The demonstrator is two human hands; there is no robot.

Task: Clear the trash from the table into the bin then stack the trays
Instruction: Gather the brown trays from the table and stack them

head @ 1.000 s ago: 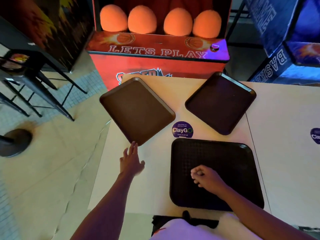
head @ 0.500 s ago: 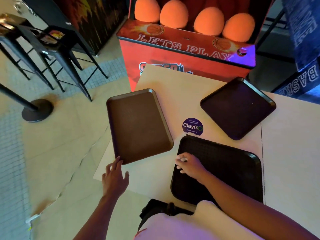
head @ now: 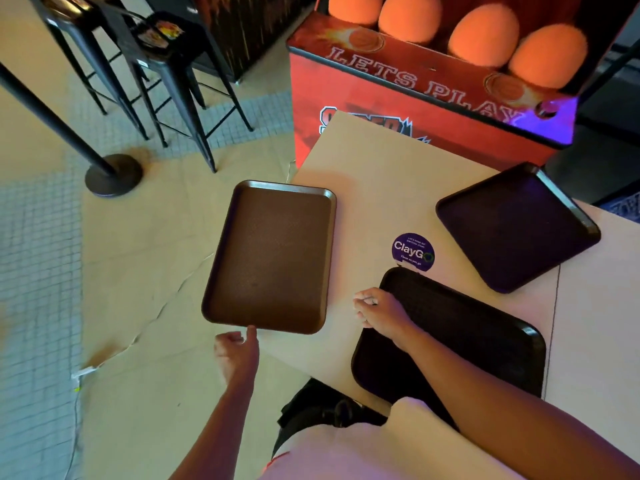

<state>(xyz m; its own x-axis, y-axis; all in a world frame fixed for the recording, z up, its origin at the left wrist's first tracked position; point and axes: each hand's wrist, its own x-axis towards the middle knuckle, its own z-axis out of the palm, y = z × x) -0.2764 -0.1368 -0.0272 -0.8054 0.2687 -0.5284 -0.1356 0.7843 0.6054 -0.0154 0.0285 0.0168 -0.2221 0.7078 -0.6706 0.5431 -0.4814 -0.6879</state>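
Head view, table [head: 381, 188] w/ 3 trays, none stacked yet.

Progress (judged): no loose trash shows on the table top or in any tray, so the clearing part looks done or nearly so; no bin in view. The stacking part is at its start, w/ all 3 trays lying apart.

Trays & contents:
(a) brown tray [head: 273, 258], at the table's left edge, approx. half of it overhanging the floor; nothing in it.
(b) black tray [head: 467, 341], at the near edge, its near rim past that edge; nothing in it.
(c) dark tray [head: 512, 230], turned cornerwise toward the far right; nothing in it.
A round sticker [head: 413, 252] sits on the table between the 3.

Hands: left hand [head: 235, 351] is just below (a), fingers loosely curled, 1 fingertip on the near rim; no closed grip shows. Right hand [head: 381, 315] rests on the far-left corner of (b), fingers curled; a pale fleck shows at the tips, and whether it is trash, or whether the rim is gripped, cannot be told.
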